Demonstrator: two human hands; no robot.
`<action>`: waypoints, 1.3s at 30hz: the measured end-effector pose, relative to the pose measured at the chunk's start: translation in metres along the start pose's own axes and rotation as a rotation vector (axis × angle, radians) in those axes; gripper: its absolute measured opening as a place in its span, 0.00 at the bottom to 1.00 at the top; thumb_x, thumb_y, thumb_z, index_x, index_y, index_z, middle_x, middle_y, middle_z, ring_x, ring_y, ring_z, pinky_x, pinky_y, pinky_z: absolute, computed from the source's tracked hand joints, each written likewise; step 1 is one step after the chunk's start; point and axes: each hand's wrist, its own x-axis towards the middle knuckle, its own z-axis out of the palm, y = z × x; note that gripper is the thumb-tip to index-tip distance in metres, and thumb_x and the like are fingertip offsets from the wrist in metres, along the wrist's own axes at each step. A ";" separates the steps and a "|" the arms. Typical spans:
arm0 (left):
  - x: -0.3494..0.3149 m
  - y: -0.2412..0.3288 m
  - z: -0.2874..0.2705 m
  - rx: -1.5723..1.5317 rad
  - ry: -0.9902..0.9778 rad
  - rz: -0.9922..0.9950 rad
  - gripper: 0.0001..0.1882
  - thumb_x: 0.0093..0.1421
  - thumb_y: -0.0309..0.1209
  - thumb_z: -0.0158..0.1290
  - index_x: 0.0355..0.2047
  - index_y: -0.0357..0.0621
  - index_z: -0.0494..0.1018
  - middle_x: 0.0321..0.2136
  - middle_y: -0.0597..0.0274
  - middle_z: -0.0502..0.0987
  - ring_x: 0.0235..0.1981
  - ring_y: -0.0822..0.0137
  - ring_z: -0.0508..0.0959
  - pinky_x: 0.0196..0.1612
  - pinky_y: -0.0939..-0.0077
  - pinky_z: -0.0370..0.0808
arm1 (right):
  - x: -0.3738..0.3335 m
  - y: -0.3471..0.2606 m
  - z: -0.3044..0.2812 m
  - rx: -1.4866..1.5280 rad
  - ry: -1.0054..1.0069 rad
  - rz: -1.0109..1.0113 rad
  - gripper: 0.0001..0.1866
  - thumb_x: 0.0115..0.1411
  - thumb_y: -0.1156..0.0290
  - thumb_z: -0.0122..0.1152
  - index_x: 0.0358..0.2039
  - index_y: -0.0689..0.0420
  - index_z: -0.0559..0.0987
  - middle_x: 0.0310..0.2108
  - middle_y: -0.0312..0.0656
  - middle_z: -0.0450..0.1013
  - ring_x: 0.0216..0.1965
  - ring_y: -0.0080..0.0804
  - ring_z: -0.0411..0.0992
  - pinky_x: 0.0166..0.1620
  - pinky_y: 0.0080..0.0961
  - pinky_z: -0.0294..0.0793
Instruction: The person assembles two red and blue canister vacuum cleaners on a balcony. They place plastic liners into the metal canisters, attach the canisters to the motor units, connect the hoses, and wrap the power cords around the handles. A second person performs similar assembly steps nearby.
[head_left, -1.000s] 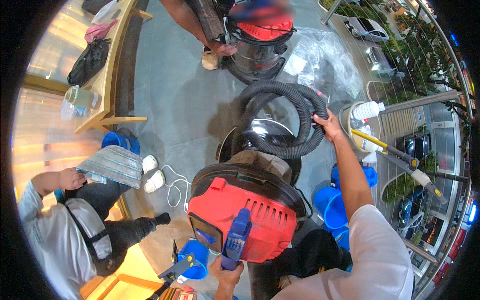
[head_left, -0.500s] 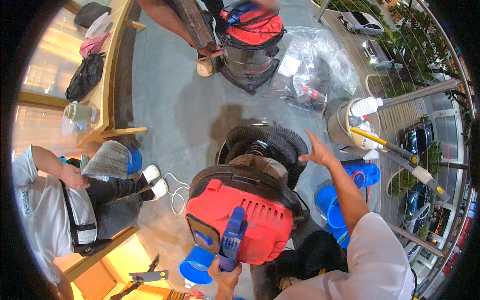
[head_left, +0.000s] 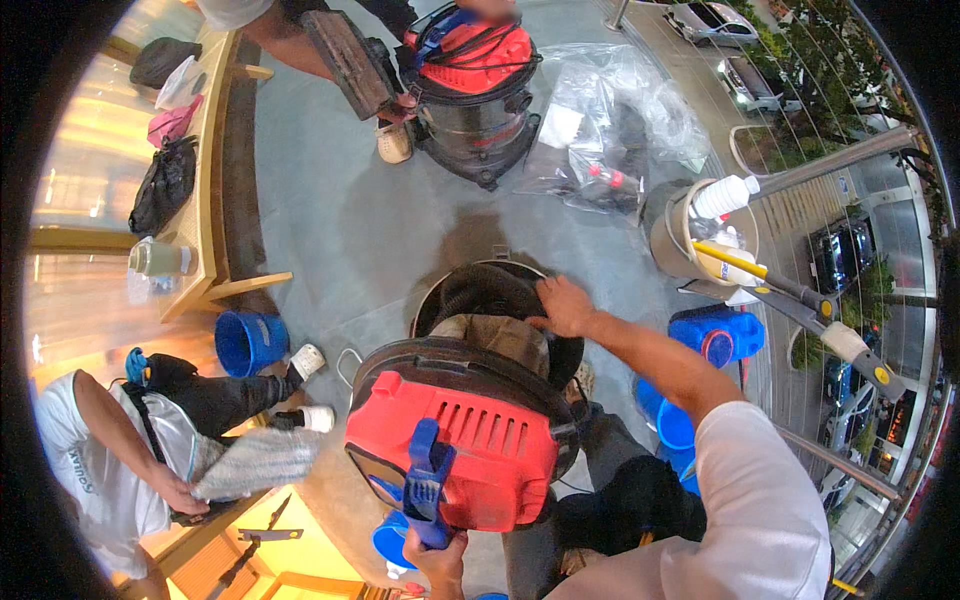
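My left hand (head_left: 437, 562) is closed round the blue handle (head_left: 428, 478) of a red and black vacuum cleaner head (head_left: 475, 450). The head is lifted off and tilted over the near side of its round tank (head_left: 424, 302). Beneath the head bulges a dusty grey-brown filter (head_left: 508, 338). A black ribbed hose (head_left: 480, 290) lies coiled inside the tank. At the tank's right side, my right hand (head_left: 565, 308) reaches over the opening beside the hose, thumb and fingers apart. How firmly its fingertips touch the hose or tank is hard to see.
Another person's hands rest at a second red vacuum (head_left: 470, 130) ahead. A seated person on the left holds a grey cloth (head_left: 260, 462). Blue buckets (head_left: 250, 343) stand left and right. A beige bucket (head_left: 675, 235) with bottles and a pole stands by the railing, near plastic bags (head_left: 600, 130).
The coiled hose has sunk from above the rim down into the tank, and my right hand has moved left over it. The seated person's cloth has swung away from a blue bucket.
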 end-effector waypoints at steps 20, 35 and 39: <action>-0.004 -0.007 -0.014 0.021 -0.009 0.014 0.21 0.28 0.19 0.57 0.30 0.38 0.71 0.24 0.69 0.70 0.24 0.75 0.68 0.30 0.81 0.66 | 0.019 0.007 0.096 -0.442 -0.052 -0.246 0.22 0.52 0.68 0.43 0.50 0.56 0.67 0.51 0.40 0.63 0.46 0.31 0.64 0.56 0.46 0.49; 0.016 0.049 0.048 0.102 0.040 -0.023 0.20 0.29 0.20 0.55 0.28 0.38 0.71 0.22 0.70 0.70 0.22 0.76 0.67 0.29 0.82 0.66 | -0.010 0.043 0.046 0.694 0.522 0.421 0.09 0.50 0.71 0.48 0.31 0.58 0.75 0.29 0.48 0.71 0.35 0.47 0.69 0.40 0.37 0.69; 0.025 0.074 0.074 0.043 0.032 0.005 0.18 0.30 0.20 0.55 0.28 0.37 0.71 0.21 0.70 0.71 0.21 0.76 0.68 0.27 0.83 0.66 | -0.035 0.064 0.060 0.636 0.318 0.498 0.09 0.49 0.66 0.51 0.27 0.57 0.75 0.28 0.47 0.72 0.34 0.47 0.70 0.38 0.38 0.69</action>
